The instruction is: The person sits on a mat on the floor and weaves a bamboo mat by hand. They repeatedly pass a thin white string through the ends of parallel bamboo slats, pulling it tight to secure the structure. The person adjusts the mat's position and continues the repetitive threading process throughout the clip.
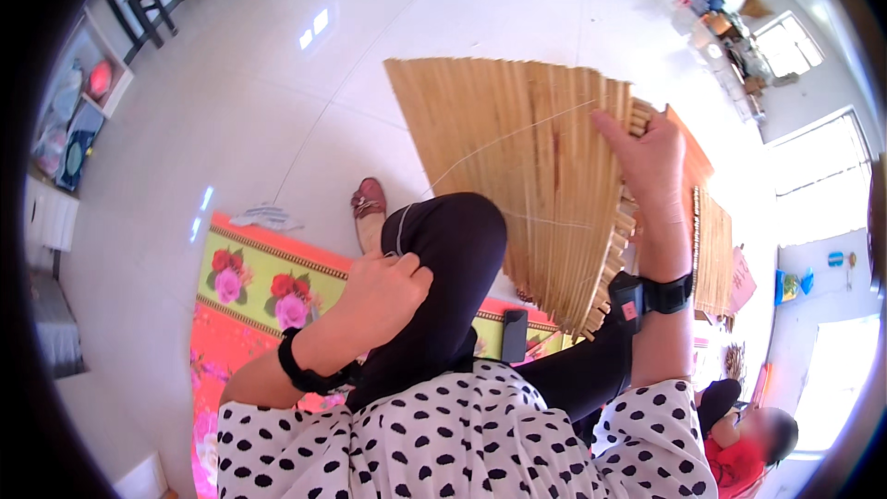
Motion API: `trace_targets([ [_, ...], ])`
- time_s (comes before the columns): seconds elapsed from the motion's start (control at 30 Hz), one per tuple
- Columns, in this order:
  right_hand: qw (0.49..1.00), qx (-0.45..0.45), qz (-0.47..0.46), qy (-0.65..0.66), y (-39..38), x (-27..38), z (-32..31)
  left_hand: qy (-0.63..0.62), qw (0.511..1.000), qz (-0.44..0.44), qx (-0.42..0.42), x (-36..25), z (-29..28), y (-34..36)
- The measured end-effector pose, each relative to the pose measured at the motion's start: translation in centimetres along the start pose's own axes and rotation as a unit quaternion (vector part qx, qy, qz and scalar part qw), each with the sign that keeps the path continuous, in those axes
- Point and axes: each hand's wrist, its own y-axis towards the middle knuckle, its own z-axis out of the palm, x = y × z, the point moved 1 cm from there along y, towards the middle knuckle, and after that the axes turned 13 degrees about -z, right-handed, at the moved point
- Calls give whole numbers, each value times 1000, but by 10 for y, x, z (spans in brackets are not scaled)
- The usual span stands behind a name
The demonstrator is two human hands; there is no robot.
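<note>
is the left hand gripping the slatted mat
No, the right hand grips the slatted mat, while the left hand is near the bent knee.

Glossy pale floor [268, 83], bright windows [820, 171].

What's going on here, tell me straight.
A person's right hand grips a mat of thin slats near its right edge. The left hand is closed on a white thread by a bent, black-clad knee; the thread runs up across the slats. A dark phone lies on the flowered cloth.
</note>
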Motion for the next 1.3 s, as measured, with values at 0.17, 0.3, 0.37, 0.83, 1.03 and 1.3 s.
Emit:
trace_targets([
  [0.17, 999, -12, -4, 34, -5, 1, 3, -239, 969, -59, -30, -4, 5, 17],
  [0.3, 999, 1, 13, 42, -8, 7, 2, -442, 896, -46, -13, -9, -16, 45],
  [0.37, 998, 8, 11, 59, -10, 8, 3, -478, 877, -20, -42, -15, -30, 61],
  [0.83, 992, 24, -9, 123, -26, 27, 3, -428, 883, -3, -193, -47, -47, 124],
  [1.03, 993, 28, -35, 104, -27, 33, 4, -330, 914, -34, -233, -50, -53, 123],
  [1.3, 994, 13, -82, 78, -26, 32, 6, -321, 918, -20, -233, -51, -50, 121],
])
